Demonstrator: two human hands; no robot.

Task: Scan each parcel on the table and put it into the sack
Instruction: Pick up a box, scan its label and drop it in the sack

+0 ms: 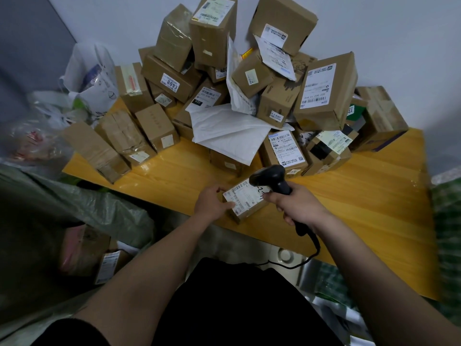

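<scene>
A small brown parcel (245, 199) with a white label on top lies near the front edge of the yellow wooden table (361, 211). My left hand (212, 201) grips its left end, thumb on the label. My right hand (294, 206) holds a black corded barcode scanner (270, 177) by the handle, its head just above the parcel's far right corner. A green woven sack (99, 211) gapes at the lower left beside the table, with a few parcels (84, 250) inside. A big heap of cardboard boxes (249, 83) and white mailers (224, 133) fills the back of the table.
White plastic bags (92, 76) stand at the table's far left corner against the wall. The scanner's cable (309, 253) hangs over the front edge. Green patterned sacking (446, 233) lies to the right. Bare tabletop shows at the right front.
</scene>
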